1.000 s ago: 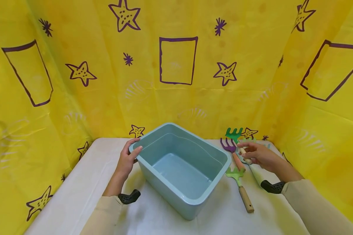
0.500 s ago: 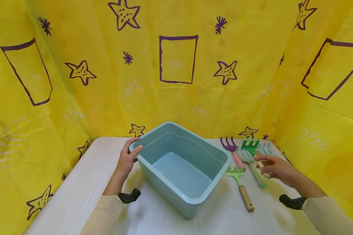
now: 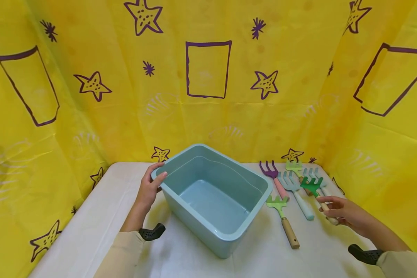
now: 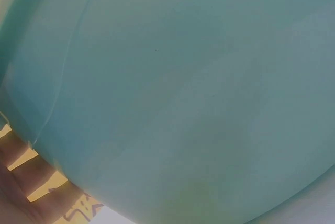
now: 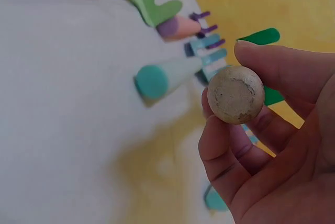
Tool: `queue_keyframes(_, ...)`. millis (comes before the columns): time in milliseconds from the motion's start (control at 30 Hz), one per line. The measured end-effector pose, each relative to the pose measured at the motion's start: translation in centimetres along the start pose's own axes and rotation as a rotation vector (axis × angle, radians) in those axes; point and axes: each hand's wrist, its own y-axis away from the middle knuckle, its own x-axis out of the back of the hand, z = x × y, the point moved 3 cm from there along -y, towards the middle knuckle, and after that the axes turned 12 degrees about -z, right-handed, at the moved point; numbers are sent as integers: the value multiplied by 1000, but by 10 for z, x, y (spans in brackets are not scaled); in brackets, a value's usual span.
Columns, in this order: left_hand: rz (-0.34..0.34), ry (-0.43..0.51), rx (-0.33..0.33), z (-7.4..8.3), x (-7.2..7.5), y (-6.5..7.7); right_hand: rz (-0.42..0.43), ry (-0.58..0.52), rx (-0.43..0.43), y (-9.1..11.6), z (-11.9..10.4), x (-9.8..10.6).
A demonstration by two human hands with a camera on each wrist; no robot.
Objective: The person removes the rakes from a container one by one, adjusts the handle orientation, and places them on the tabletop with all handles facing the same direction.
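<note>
A light blue-green plastic tub [image 3: 201,228] stands at an angle on the table. My left hand [image 3: 149,191] grips its left corner, with the thumb over the rim; in the left wrist view the tub wall [image 4: 183,93] fills most of the picture, with the fingers [image 4: 35,174] along its edge. Right of the tub, my right hand [image 3: 345,212] holds a hand rake with a dark green head [image 3: 312,186] by its pale wooden handle. The round handle end [image 5: 236,95] faces the right wrist camera, with thumb and fingers around it.
Several other hand rakes lie right of the tub: a purple one with a pink handle [image 3: 280,189], a pale blue one [image 3: 303,204], a light green one with a wooden handle [image 3: 290,233], and more behind the held rake. Yellow patterned curtains [image 3: 208,123] enclose the white table [image 3: 90,216].
My right hand has moved right and nearer to me, carrying the dark green rake away from above the purple one and past the others. The left hand and tub stay in place.
</note>
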Motion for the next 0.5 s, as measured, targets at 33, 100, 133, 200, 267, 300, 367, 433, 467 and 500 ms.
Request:
queue_keyframes(33,-1,-1,3,0,0,0,-2,-5,-7,3,3,1)
queue_keyframes(100,-2,-1,7,0,1,-1,-2,-11,-26,10,9,2)
queue_keyframes(133,-3,-4,11,0,1,-1,-2,-13,-36,13,12,2)
queue_keyframes(200,-6,-6,13,0,1,-2,4,-10,-59,19,17,3)
queue_keyframes(267,-6,-6,13,0,1,-2,13,-4,-89,24,22,5)
queue_keyframes(300,-5,-8,12,1,1,-2,13,3,-98,27,25,5)
queue_keyframes(367,-2,-8,10,1,1,-1,10,12,-114,32,29,6)
queue_keyframes(433,1,-7,7,0,0,-1,1,14,-128,36,34,7)
queue_keyframes(467,3,-6,4,0,0,-1,-10,20,-123,38,36,7)
queue_keyframes(500,3,-3,-2,1,0,-1,-18,24,-119,40,39,7)
